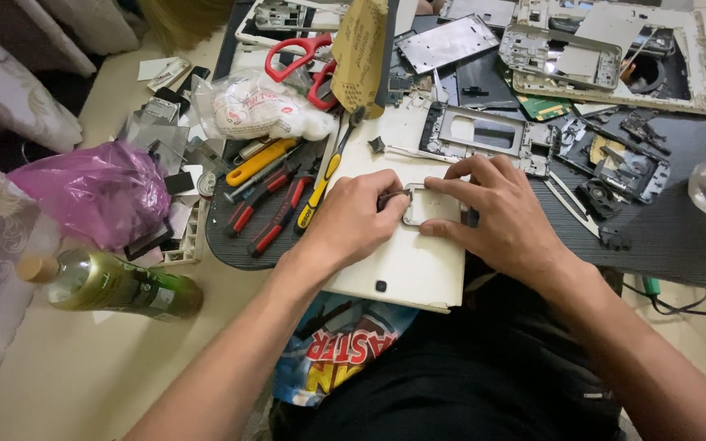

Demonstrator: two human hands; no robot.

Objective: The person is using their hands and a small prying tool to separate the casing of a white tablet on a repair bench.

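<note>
Resting flat near the middle of the frame is a smooth off-white tablet back cover (406, 265), a rounded rectangle with a small dark square hole near its lower edge, and it is lying partly over a dark ribbed mat (663, 237) with a curved outline. On top of the cover is sitting a small metal phone frame (428, 206), pale and rectangular with rounded corners, its inside showing white. The left hand (351, 220) is curling its fingers tightly and pinching a small dark tool or part against the frame's left edge; what exactly it is grasping is too small to tell. The right hand (500, 214) is lying half open, fingertips pressing down on the frame's top and right side to steady it. To the left of the hands, red-handled pliers (275, 208) and a yellow-and-black screwdriver (322, 181) are lying on the mat. A crumpled glossy purple plastic bag (96, 189) is sitting at the left, with a green glass bottle (120, 284) lying on its side below it. Red-handled scissors (300, 61) are lying at the upper centre, and stripped grey metal device frames (561, 55) are cluttering the upper right.
</note>
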